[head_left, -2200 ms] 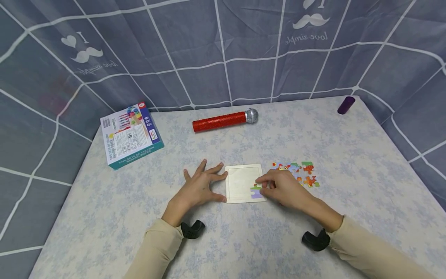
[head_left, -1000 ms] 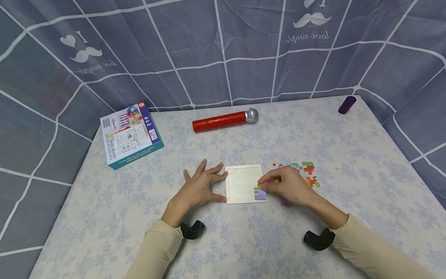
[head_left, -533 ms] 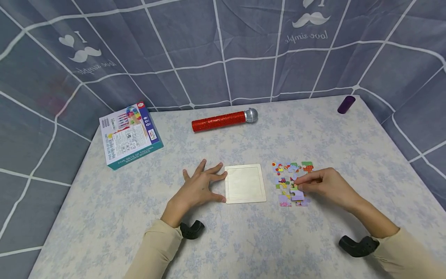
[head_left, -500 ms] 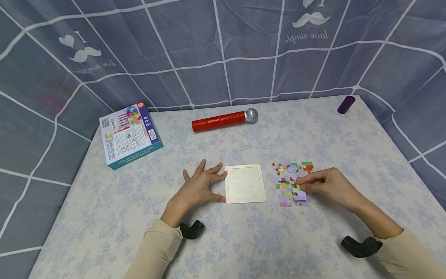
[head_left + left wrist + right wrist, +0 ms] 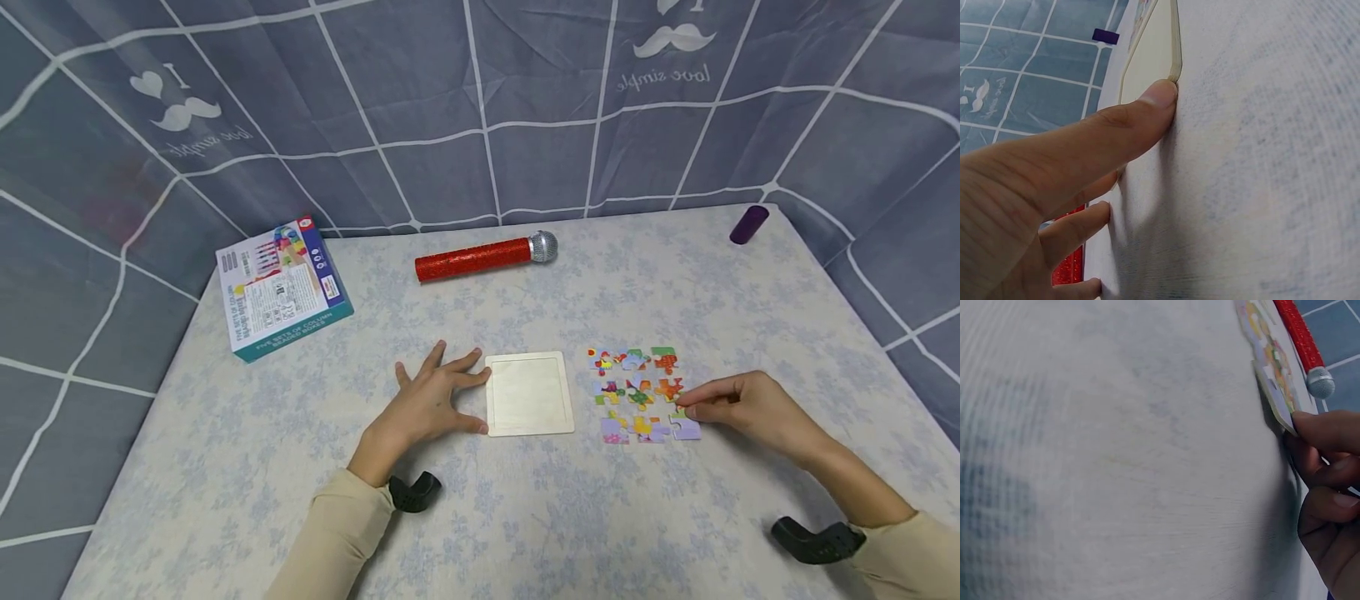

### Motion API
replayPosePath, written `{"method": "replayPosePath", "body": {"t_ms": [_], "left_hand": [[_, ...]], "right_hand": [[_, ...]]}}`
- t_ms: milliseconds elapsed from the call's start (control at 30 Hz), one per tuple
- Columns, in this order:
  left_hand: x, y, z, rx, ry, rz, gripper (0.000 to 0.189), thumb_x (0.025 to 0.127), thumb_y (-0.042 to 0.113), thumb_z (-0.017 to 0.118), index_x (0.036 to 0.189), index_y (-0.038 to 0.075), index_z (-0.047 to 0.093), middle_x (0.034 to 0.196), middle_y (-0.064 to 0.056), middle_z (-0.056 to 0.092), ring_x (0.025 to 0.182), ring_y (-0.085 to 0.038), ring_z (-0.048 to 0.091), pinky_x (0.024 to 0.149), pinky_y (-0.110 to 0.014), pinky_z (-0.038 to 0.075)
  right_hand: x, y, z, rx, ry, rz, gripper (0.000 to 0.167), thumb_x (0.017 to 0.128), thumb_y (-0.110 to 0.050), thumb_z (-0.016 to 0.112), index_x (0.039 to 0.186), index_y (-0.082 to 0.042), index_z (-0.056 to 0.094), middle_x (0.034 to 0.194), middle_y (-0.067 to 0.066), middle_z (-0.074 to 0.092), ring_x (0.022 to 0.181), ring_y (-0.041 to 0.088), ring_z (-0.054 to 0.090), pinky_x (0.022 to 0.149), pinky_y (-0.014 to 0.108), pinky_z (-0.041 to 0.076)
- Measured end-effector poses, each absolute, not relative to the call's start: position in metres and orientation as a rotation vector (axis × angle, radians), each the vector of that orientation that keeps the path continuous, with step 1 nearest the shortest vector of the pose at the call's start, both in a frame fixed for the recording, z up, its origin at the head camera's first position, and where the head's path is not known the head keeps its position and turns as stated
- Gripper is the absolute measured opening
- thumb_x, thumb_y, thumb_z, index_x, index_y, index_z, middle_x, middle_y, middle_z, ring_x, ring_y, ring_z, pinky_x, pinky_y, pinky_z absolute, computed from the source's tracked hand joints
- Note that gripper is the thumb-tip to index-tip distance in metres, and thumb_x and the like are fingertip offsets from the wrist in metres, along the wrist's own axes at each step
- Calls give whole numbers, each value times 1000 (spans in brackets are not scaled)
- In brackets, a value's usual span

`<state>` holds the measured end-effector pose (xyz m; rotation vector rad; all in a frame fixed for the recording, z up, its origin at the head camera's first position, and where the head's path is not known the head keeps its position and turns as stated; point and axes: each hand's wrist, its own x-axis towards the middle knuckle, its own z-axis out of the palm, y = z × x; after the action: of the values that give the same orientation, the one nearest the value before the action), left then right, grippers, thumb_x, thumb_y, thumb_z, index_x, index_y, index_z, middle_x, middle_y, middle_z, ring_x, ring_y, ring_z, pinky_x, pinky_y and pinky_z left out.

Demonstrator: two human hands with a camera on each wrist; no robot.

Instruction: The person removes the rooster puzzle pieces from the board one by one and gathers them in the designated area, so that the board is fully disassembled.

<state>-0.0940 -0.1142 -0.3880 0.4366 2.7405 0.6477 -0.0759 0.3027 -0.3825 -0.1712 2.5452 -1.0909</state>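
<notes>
A square, pale wooden puzzle tray (image 5: 529, 393) lies bare in the middle of the table. My left hand (image 5: 429, 402) is spread at its left side, the thumb (image 5: 1159, 94) touching the near corner and the index fingertip at the edge higher up. To the right of the tray, several colourful jigsaw pieces (image 5: 639, 392) lie in loose rows. At their lower right corner my right hand (image 5: 757, 412) pinches a lilac and green puzzle piece (image 5: 686, 427) by its right side between thumb and index finger. In the right wrist view that piece (image 5: 1279, 403) is slightly tilted, close over the cloth.
A red glittery toy microphone (image 5: 480, 258) lies behind the tray. At the back left is a toy box (image 5: 285, 287), and a small purple cylinder (image 5: 749, 225) lies at the back right. A checked blue-grey curtain (image 5: 540, 108) surrounds the table.
My right hand has lifted the lilac and green piece out of the tray's lower right corner and carried it right, past the other pieces, to their lower right. My left hand has stayed put.
</notes>
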Motion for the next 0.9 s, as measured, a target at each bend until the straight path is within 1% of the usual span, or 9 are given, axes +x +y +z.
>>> {"method": "replayPosePath", "body": {"t_ms": [133, 300, 400, 500, 733, 900], "left_hand": [[-94, -114, -388, 442, 2735, 646, 79, 66, 37, 91, 137, 22, 59, 155, 4, 37, 149, -37, 8, 98, -82, -4], [-94, -114, -388, 440, 2743, 651, 78, 66, 36, 91, 136, 22, 60, 154, 3, 38, 149, -38, 8, 97, -82, -4], [-94, -114, -389, 435, 2742, 654, 78, 65, 36, 91, 136, 22, 60, 154, 3, 39, 149, -38, 8, 97, -82, -5], [-92, -114, -389, 429, 2740, 656, 78, 65, 36, 91, 136, 22, 60, 154, 4, 38, 149, -37, 8, 98, -82, -5], [-91, -114, -389, 428, 2744, 664, 78, 65, 36, 91, 136, 21, 61, 154, 3, 38, 149, -38, 8, 98, -82, -5], [-90, -115, -390, 431, 2740, 673, 79, 65, 36, 91, 136, 21, 61, 154, 3, 39, 149, -38, 9, 98, -82, -5]], "right_hand": [[-74, 301, -384, -216, 2589, -1073, 21, 89, -29, 74, 104, -14, 78, 102, 4, 74, 71, 5, 49, 63, 21, 44], [-72, 296, -384, -228, 2661, -1017, 17, 87, -24, 75, 101, -14, 79, 90, -1, 74, 65, 4, 49, 58, 21, 43], [-71, 294, -384, -232, 2693, -991, 16, 87, -22, 76, 99, -13, 79, 83, -4, 71, 62, 3, 47, 55, 22, 41], [-69, 293, -386, -233, 2721, -975, 14, 86, -21, 77, 97, -13, 79, 79, -5, 70, 60, 3, 48, 53, 22, 40], [-66, 291, -389, -196, 2764, -938, 10, 84, -18, 78, 93, -14, 79, 80, -5, 70, 65, 2, 54, 55, 22, 43], [-66, 293, -389, -218, 2764, -941, 10, 86, -18, 77, 94, -14, 79, 84, -3, 73, 67, 1, 56, 57, 21, 44]]}}
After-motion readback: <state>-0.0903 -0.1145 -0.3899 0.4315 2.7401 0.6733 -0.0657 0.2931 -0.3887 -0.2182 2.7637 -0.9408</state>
